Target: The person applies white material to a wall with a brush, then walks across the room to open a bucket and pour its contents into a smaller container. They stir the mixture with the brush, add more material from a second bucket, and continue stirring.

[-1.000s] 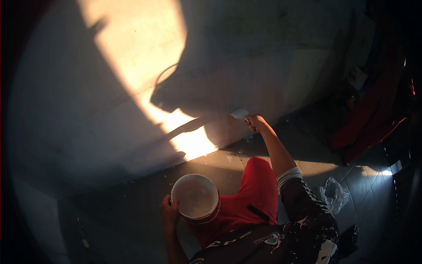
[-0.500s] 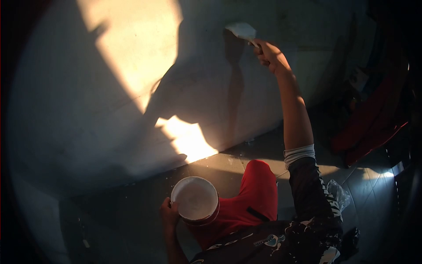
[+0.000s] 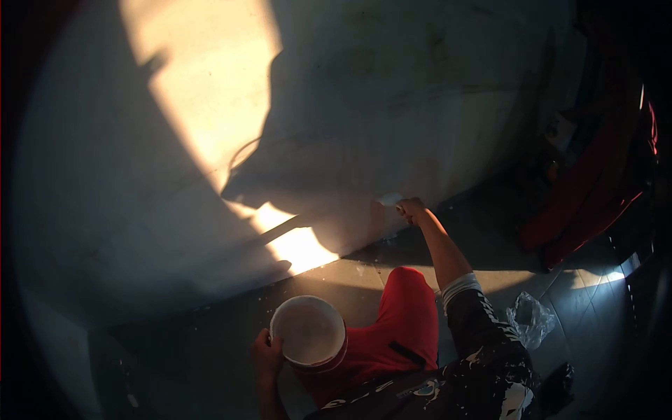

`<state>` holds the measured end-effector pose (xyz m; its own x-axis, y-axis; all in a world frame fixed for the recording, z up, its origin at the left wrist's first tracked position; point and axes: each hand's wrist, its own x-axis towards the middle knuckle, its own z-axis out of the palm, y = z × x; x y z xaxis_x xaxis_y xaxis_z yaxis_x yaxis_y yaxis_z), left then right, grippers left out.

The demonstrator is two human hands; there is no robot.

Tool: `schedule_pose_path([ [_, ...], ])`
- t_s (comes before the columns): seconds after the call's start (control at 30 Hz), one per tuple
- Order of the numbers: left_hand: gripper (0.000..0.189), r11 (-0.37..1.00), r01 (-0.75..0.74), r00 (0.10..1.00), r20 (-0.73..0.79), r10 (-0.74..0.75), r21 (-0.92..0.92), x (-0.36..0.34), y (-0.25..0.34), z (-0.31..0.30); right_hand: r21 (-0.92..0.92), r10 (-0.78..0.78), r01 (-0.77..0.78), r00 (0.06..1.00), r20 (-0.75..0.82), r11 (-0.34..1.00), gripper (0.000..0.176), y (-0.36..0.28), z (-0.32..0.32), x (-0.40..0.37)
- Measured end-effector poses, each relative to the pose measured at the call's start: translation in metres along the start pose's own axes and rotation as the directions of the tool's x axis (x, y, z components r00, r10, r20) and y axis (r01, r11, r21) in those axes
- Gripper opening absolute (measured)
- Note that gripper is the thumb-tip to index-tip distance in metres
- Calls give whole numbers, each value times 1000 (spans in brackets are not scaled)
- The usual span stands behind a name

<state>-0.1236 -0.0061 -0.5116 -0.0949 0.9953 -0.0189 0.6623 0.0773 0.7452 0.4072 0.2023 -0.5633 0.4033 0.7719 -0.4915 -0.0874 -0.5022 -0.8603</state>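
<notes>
My right hand (image 3: 411, 210) is closed around the handle of a paintbrush (image 3: 389, 200). Its broad, whitish head is against or very near the lower part of the wall (image 3: 315, 154), just above the floor; contact is hard to make out in the shade. At my left side, my left hand (image 3: 267, 351) grips the edge of a round bucket (image 3: 341, 343), thumb over the rim. Whitish material shows inside the bucket, which rests by my red-trousered leg (image 3: 409, 308).
Bright sunlight falls in patches on the wall beside my shadow. Clear crumpled plastic (image 3: 530, 320) lies on the dark tiled floor (image 3: 581, 315) to my right. Another person in red trousers (image 3: 581, 196) is near the wall at the right.
My right hand has brought the paintbrush down the wall from high up to near the floor. The bucket stays in my left hand, almost in the same place.
</notes>
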Motion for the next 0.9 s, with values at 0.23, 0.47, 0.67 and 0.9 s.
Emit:
schedule_pose_path([
  [0.23,20,1000,17,1000,-8,-18,-26,-4,-6,-5,176,-588,591,805,-74,787,25,-207,-58,-82],
  [0.47,20,999,23,1000,2,-23,-30,-9,4,-12,319,-687,658,726,-31,682,25,-249,-69,-104],
  [0.67,18,999,19,997,-68,-22,-51,-18,3,-15,210,-321,314,947,0,926,24,-95,-31,-23],
  [0.9,21,998,56,997,-50,-55,19,-20,6,-20,-88,-122,121,993,-3,989,21,-61,-34,10],
])
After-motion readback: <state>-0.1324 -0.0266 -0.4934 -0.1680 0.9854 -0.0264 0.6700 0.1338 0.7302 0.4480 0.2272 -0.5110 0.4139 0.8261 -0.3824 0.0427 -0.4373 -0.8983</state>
